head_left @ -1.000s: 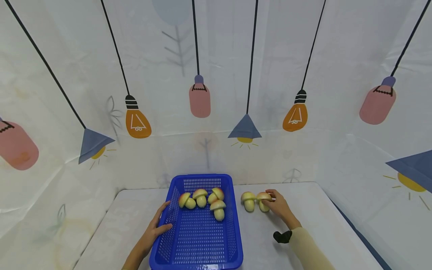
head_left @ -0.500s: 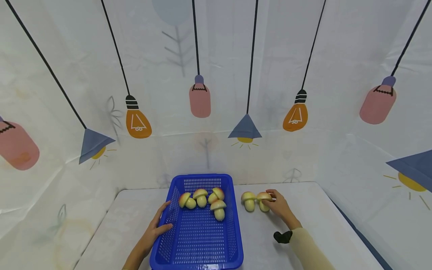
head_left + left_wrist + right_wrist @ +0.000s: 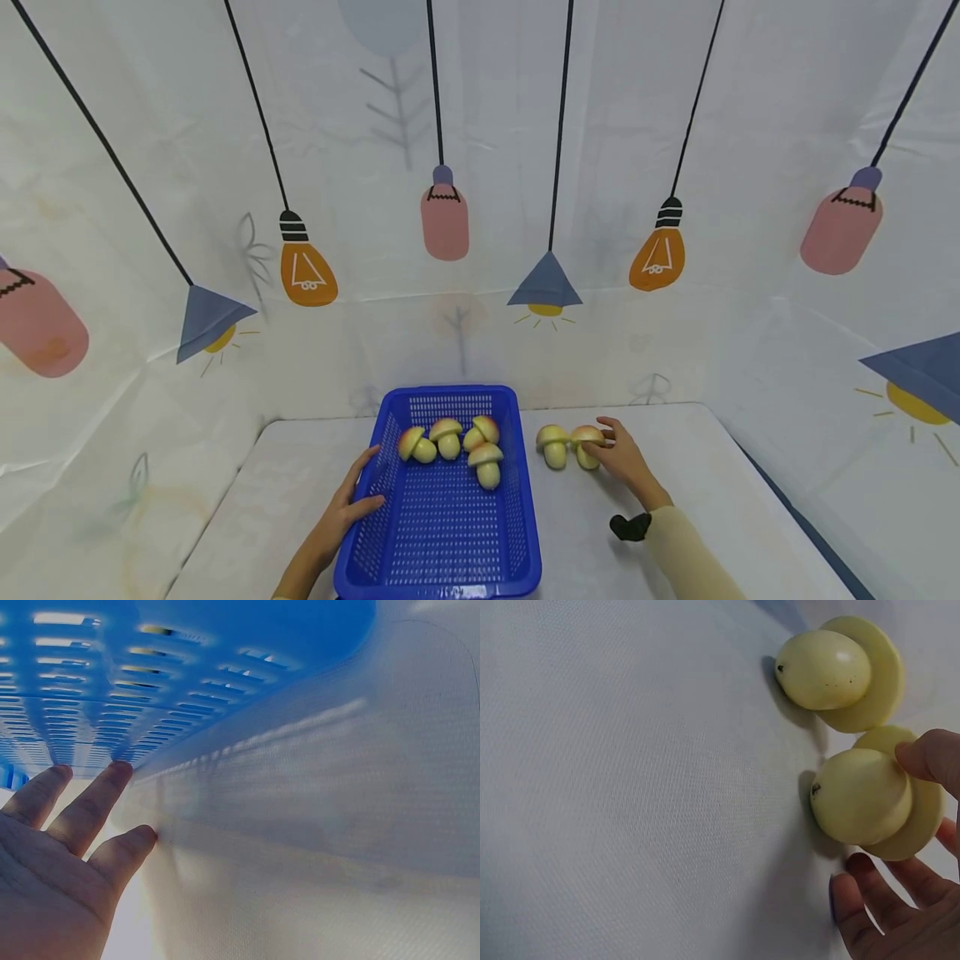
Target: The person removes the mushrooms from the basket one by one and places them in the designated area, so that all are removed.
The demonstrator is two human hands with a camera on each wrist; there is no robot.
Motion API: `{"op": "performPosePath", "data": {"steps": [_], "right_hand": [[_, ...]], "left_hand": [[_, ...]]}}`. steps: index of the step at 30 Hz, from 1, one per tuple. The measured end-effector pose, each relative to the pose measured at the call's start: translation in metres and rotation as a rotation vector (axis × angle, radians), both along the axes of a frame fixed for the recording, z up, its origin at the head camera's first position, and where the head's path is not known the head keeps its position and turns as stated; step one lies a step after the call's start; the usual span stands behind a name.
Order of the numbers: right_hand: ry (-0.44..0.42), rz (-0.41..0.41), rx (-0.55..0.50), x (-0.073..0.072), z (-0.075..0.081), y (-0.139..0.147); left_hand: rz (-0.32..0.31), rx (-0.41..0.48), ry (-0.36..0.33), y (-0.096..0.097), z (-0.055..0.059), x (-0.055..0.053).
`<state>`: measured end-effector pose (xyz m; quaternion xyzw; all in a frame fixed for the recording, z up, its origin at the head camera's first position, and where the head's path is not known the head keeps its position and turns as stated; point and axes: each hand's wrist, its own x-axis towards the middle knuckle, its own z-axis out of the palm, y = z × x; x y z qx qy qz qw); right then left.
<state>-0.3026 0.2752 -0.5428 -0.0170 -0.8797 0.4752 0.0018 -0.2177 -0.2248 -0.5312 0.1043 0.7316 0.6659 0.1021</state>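
Observation:
My left hand (image 3: pixel 335 521) holds the left side of a blue perforated plastic basket (image 3: pixel 442 550), thumb over the rim and fingers along the outer wall. In the left wrist view, the fingers (image 3: pixel 90 810) lie straight against the slotted wall. Several toy mushrooms (image 3: pixel 488 476) with yellow stems and reddish caps lie in the basket's far half. Two more stand side by side on the table to its right. My right hand (image 3: pixel 628 467) is at the right mushroom (image 3: pixel 862 799), thumb touching it and the other fingers spread; beside it sits the left mushroom (image 3: pixel 825 671).
A white-covered table (image 3: pixel 577 533) bears everything. Behind and at both sides hangs a pale sheet (image 3: pixel 480 342) printed with lamps and bulbs. A dark heart-shaped piece (image 3: pixel 630 527) shows at the right cuff.
The right hand's upper fingers have lifted slightly away from the right mushroom's cap. The left hand, the basket and the mushrooms have stayed in place.

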Motion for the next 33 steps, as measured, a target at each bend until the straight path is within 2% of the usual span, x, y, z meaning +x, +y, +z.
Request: {"op": "performPosePath", "data": {"steps": [10, 15, 24, 33], "right_hand": [[0.0, 0.011, 0.025, 0.002, 0.004, 0.003], [-0.021, -0.009, 0.005, 0.001, 0.015, 0.006], [-0.039, -0.022, 0.066, -0.008, 0.037, 0.007], [0.066, 0.002, 0.116, -0.014, 0.05, -0.007]], "left_hand": [[0.011, 0.004, 0.0, 0.001, 0.0, -0.001], [0.027, -0.006, 0.005, 0.002, 0.0, 0.0], [0.054, -0.021, 0.006, 0.003, -0.002, -0.002], [0.04, -0.015, 0.008, 0.002, -0.001, 0.0]]}}
